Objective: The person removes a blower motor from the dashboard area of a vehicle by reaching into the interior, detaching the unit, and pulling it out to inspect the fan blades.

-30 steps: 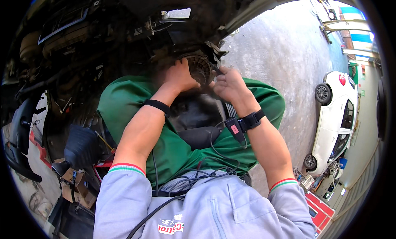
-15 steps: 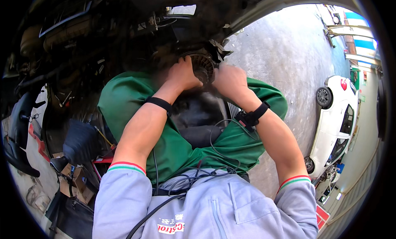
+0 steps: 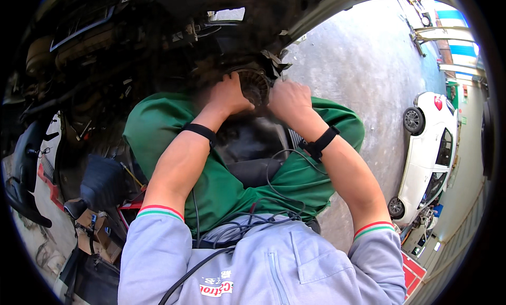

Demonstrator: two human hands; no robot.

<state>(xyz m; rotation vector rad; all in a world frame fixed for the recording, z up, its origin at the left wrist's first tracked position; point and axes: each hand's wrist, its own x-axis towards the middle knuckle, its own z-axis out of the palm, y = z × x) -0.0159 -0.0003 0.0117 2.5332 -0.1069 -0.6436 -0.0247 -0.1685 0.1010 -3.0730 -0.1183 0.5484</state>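
A round, dark wheel with vanes around its rim, like a blower fan (image 3: 255, 85), sits in the shadow under the car's dashboard, between my hands. My left hand (image 3: 227, 97) grips its left side, fingertips at the upper rim and thumb at the lower edge. Close against the right side of the wheel is my right hand (image 3: 290, 98), its fingers curled in a pinch. What those fingers hold is hidden behind the hand. Torn-looking dark and silvery trim (image 3: 275, 62) juts out just above the right hand.
Dark car structure and wiring (image 3: 105, 57) surround the wheel above and to the left. A black cable (image 3: 237, 226) loops over my lap. A cardboard box (image 3: 95, 236) stands lower left. Outside on the right, a white car (image 3: 427, 157) is parked on the concrete floor (image 3: 348, 57).
The view has shifted slightly. Both hands stay at the wheel, and the right fingers and wrist have turned a little.
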